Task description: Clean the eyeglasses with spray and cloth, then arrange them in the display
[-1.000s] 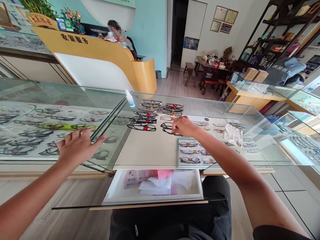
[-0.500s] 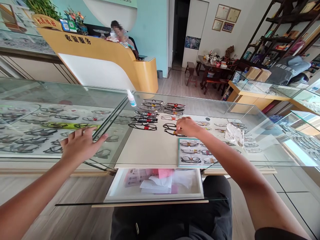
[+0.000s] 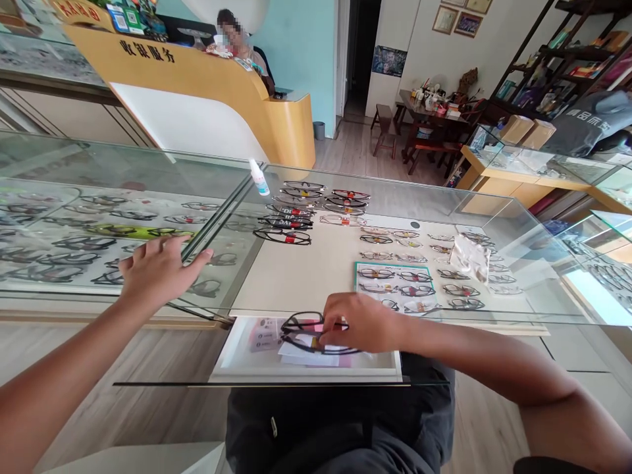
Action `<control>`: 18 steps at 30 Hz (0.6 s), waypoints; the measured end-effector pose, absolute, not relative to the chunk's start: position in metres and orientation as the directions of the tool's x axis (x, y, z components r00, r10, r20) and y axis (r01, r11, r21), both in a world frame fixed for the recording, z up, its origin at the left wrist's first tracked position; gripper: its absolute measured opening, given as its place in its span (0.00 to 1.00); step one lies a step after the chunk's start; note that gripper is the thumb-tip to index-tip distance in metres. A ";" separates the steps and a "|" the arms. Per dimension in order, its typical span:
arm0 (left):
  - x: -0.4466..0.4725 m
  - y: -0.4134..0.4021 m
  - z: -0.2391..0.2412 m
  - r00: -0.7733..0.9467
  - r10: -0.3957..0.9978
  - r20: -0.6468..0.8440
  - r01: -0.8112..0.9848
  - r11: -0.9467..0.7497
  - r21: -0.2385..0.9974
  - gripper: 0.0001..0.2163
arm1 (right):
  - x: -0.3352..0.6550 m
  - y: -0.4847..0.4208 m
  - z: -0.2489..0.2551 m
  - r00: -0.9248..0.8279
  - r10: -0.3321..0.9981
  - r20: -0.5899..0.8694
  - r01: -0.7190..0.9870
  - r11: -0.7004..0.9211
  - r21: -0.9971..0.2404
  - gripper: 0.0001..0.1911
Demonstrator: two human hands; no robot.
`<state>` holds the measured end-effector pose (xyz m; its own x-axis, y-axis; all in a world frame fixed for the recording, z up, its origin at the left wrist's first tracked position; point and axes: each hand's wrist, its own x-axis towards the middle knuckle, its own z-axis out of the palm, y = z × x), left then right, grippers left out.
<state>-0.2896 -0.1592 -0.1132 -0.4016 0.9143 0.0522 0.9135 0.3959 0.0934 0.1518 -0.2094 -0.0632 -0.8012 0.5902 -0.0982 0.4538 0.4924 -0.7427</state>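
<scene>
My right hand [image 3: 358, 322] is closed on two black-framed glasses [image 3: 309, 331] and holds them just above the near edge of the glass counter [image 3: 296, 283], over a white tray [image 3: 232, 368] of papers below. My left hand [image 3: 155, 270] rests open and flat on the glass at the left, fingers spread. Several more black glasses [image 3: 284, 230] lie in rows at the far side of the counter.
A small white spray bottle [image 3: 259, 178] stands at the counter's back edge. A crumpled white cloth [image 3: 471, 257] lies on the right. Glasses fill the display cases below. A person sits behind the yellow reception desk [image 3: 197, 85]. Table, stools and shelves stand at the back right.
My right hand has drawn two black glasses from the middle of the counter back toward me to the near edge. My left hand has stayed in place.
</scene>
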 end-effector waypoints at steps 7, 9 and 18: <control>-0.288 -0.162 -0.113 -0.393 0.916 0.082 0.917 0.385 0.104 0.45 | 0.131 -0.242 -0.104 -0.779 0.614 -0.124 0.515 0.515 -0.685 0.06; -0.288 -0.162 -0.112 -0.390 0.918 0.072 0.918 0.382 0.103 0.45 | 0.126 -0.242 -0.124 -0.781 0.609 -0.140 0.537 0.538 -0.650 0.07; -0.285 -0.163 -0.107 -0.396 0.918 0.038 0.914 0.389 0.115 0.43 | 0.120 -0.177 -0.216 -0.700 0.702 -0.131 0.693 0.624 -0.361 0.09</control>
<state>-0.2853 -0.1627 -0.1067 -0.3957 0.9176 0.0378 0.9139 0.3894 0.1147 0.1201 -0.1769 -0.2162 -0.6998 0.7023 -0.1307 0.6933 0.6236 -0.3612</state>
